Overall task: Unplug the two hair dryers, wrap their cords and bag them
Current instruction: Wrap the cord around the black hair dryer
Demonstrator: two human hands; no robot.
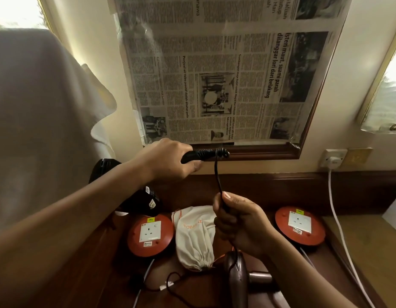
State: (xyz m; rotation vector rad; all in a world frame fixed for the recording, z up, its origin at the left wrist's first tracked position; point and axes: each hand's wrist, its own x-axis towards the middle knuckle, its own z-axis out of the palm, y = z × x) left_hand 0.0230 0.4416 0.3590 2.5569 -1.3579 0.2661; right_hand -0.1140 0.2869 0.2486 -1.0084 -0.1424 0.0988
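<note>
Fingers of my left hand (170, 161) are curled tight round the black handle of a hair dryer (193, 156), held up level in front of the mirror frame (259, 152). Its thin black cord (218, 178) loops at the handle's end and drops straight down to my right hand (239, 221), which pinches it between thumb and curled fingers. The cord runs on through that fist and down past it.

Just under the right hand lies a second hair dryer (237, 278), glossy brownish metal with a rounded barrel, resting on the dark polished wooden counter (248, 187). Left of that hand sits a cream cloth drawstring bag (194, 238), soft and gathered at its neck, with an orange cord. On either side of the bag are two flat round orange extension reels (150, 235) (300, 225), each bearing a white square socket on top. More black cord (170, 285) trails loosely across the counter near the bag's neck.

Behind my left forearm a dark bulky shape (137, 201) rests on the counter; I cannot tell what it is. Beyond both hands, newspaper (214, 74) is taped across the mirror. Far right of the hands, a white plug sits in a wall socket (333, 158), its white cable (339, 223) falling along the counter's edge. The walls are cream.
</note>
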